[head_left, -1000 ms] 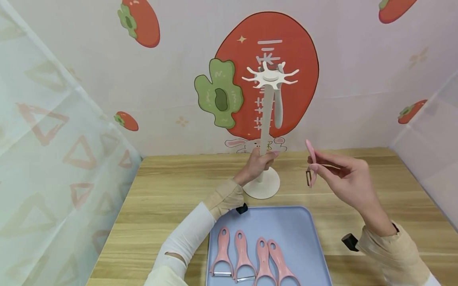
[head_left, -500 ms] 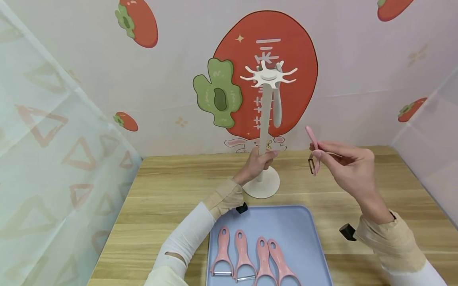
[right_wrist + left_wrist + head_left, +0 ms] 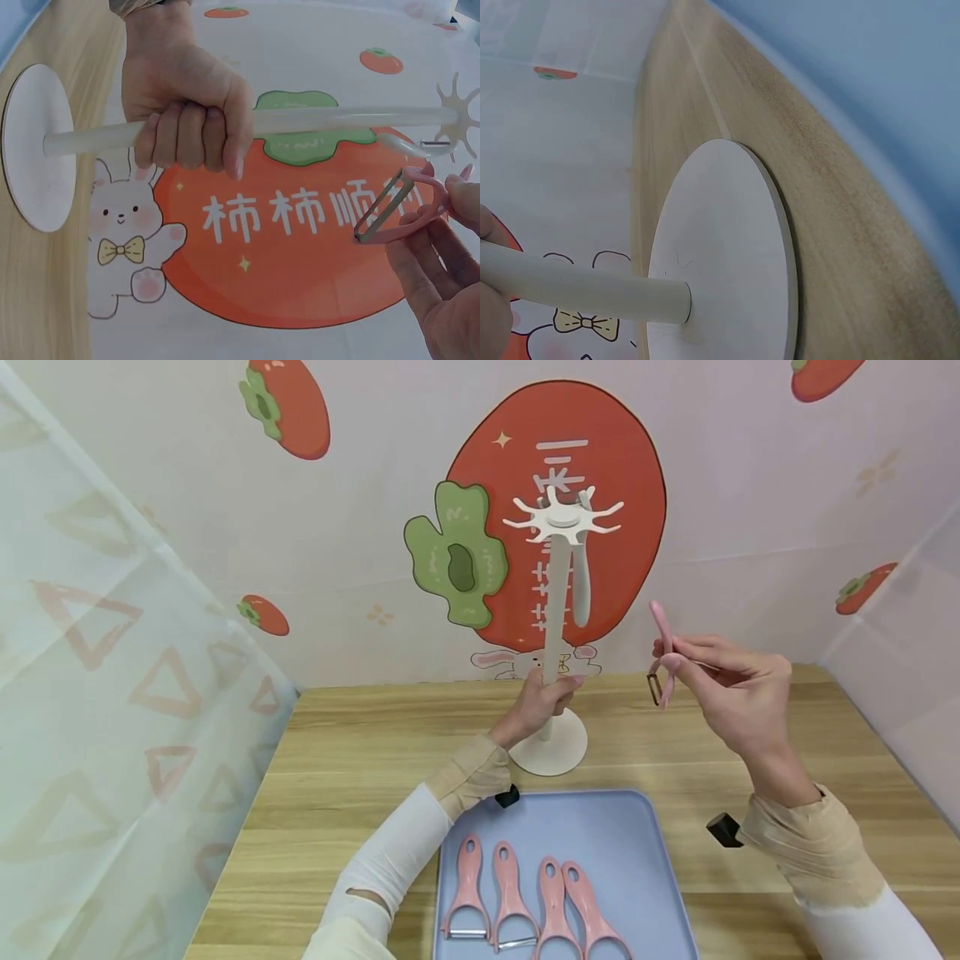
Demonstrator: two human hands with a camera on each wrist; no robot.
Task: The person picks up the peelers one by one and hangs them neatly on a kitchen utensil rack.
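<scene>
My left hand [image 3: 536, 708] grips the pole of a white stand [image 3: 556, 610] low down, just above its round base [image 3: 727, 247]. The curled fingers [image 3: 191, 139] wrap the pole in the right wrist view. At the top, several hooked arms spread out, and a grey-white peeler [image 3: 582, 581] hangs from one at the back. To the right of the stand, my right hand [image 3: 738, 689] pinches a pink peeler [image 3: 663, 631] between thumb and fingers. Its handle end points up and its blade [image 3: 384, 204] hangs lower, clear above the table.
A blue tray [image 3: 600, 827] lies on the wooden table [image 3: 360, 793] in front of the stand. Several pink peelers [image 3: 507, 881] rest in it, handles pointing away from me. Behind the table stands a wall covering [image 3: 360, 543] printed with persimmons; a pale curtain [image 3: 112, 693] hangs at the left.
My right hand has risen with the pink peeler and drifted slightly right. The left hand stays on the pole, and the tray's peelers have not moved.
</scene>
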